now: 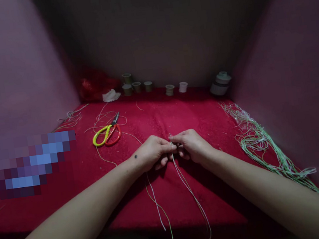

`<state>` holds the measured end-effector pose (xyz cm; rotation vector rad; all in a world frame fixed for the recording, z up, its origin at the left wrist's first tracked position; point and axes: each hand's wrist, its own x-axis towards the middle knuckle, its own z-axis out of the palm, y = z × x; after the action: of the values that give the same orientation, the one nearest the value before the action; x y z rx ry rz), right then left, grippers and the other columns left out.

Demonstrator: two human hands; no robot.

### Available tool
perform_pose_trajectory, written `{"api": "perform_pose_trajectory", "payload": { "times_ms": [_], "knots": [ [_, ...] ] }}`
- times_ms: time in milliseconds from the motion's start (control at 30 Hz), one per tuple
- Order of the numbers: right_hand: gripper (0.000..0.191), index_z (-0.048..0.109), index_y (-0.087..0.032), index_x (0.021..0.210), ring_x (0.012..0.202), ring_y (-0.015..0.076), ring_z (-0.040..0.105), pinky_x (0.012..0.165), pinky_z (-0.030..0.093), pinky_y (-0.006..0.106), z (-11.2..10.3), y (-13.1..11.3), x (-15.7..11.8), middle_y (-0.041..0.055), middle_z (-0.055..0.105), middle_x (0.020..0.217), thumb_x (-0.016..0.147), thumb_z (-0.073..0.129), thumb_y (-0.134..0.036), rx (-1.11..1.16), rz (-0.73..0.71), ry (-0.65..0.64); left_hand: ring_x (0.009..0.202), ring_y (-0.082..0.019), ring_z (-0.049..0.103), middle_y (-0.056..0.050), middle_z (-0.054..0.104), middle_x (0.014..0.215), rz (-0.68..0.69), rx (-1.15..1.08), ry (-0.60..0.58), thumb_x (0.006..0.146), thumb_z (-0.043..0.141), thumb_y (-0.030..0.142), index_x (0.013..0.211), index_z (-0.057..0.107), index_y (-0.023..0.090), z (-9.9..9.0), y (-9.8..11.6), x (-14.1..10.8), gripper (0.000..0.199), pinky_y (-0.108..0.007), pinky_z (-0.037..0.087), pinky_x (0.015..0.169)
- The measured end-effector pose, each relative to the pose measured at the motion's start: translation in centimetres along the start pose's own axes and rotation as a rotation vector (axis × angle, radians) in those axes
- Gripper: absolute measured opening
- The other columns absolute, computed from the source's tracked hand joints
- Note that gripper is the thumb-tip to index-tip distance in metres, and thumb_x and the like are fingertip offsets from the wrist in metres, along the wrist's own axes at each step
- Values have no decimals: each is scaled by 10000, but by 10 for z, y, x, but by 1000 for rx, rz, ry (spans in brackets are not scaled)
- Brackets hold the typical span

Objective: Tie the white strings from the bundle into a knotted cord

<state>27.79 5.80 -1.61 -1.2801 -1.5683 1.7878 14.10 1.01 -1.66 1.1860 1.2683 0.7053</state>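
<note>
Pinching thin cords point(192, 192) between our fingertips, we hold both hands close together over the red cloth point(158, 113), near the middle of the scene. Our left hand point(155, 151) has its thumb and forefinger pressed together on the cords, and our right hand point(193, 144) meets it from the right, its forefinger and thumb closed on the same piece, just beside a small loop point(170, 137) at its far end. We cannot tell exactly how our lower fingers sit, as they are partly hidden. Two strands hang from our grip toward the near edge, and another pair of strands point(156, 203), one whitish and one greenish, comes out below our left hand. Left of our hands, scissors point(113, 123) with one yellow and one red handle lie among a loose thread point(132, 134). On the right, by our forearm, lies a bundle of green and white cords point(278, 154). Along the far side we see a red bag point(99, 84) on the left, a crumpled white tissue point(111, 95), several spools point(148, 86) and, at the right, a bottle point(220, 84).
</note>
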Motion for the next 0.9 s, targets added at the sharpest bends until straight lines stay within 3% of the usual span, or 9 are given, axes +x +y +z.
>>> {"api": "perform_pose_trajectory", "payload": {
  "times_ms": [167,300,467,600,733,900],
  "knots": [
    [218,558,-119,555,260,60,371,251,233,188,-8,-4,-3,-5,507,398,741,521,-227,-139,77,-19,254,-57,353,32,516,405,-97,18,-79,794,523,330,677,604,124,-6,8,-7,251,-187,251,265],
    [165,584,-108,678,313,48,423,264,253,172,-10,-1,-18,36,619,593,757,477,-206,-20,91,-6,252,-69,356,21,501,378,-85,139,-77,786,526,388,649,600,123,-14,11,-14,307,-193,228,271],
    [152,588,-88,814,363,50,447,307,301,174,-8,3,-34,94,658,749,755,497,-194,210,44,-23,257,-68,361,23,497,373,-102,183,-36,811,488,324,638,570,137,-16,15,-16,268,-190,242,288],
    [142,567,-91,802,337,47,424,307,294,171,-3,2,-31,78,647,676,790,458,-182,380,143,-108,254,-66,346,29,481,375,-76,206,-41,814,476,332,646,560,142,-15,13,-13,267,-191,223,286],
    [132,563,-94,769,363,57,461,306,308,169,0,5,-25,64,629,659,787,471,-187,318,95,-173,272,-66,336,40,459,390,-17,220,-24,807,477,365,661,545,154,-14,10,-11,265,-191,202,292],
    [116,480,-148,677,308,61,402,286,262,180,-1,8,-26,-21,506,495,765,503,-220,40,6,-15,315,-58,330,53,441,410,25,362,109,790,475,321,612,523,160,-10,10,-6,245,-195,225,350]
  ]
}}
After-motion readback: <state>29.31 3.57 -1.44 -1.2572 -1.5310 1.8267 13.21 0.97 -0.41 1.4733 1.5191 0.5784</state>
